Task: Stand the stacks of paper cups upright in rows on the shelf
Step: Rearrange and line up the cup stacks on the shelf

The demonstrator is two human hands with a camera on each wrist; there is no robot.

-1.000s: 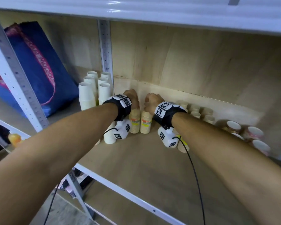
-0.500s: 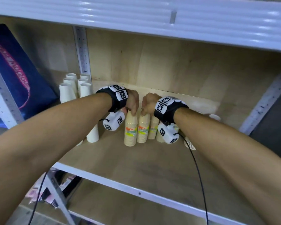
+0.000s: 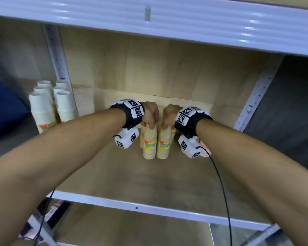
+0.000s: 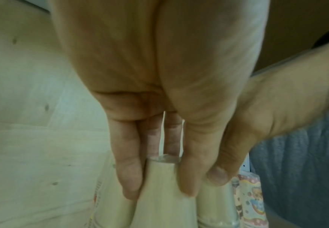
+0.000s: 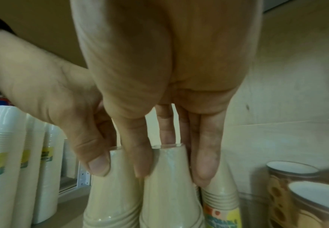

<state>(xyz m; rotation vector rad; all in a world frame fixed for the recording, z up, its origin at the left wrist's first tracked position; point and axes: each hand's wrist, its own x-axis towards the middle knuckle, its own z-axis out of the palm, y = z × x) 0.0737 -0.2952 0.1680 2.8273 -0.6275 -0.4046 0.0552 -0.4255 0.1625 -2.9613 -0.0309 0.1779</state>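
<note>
Your head camera looks forward and down into a shelf (image 3: 114,174) bay from in front of it, wide enough to take in both your forearms, the back panel and the shelf above. Your left wrist camera sits under the palm of your left hand (image 4: 159,92) and looks along the fingers (image 4: 128,169) from very close, so the palm fills the upper frame. Your right wrist camera does the same along your right hand (image 5: 169,77), with shelf contents visible on both sides. All three views share the tops of the tan cup stacks (image 3: 156,141) where both hands meet; each wrist view also catches your other hand at its edge.
</note>
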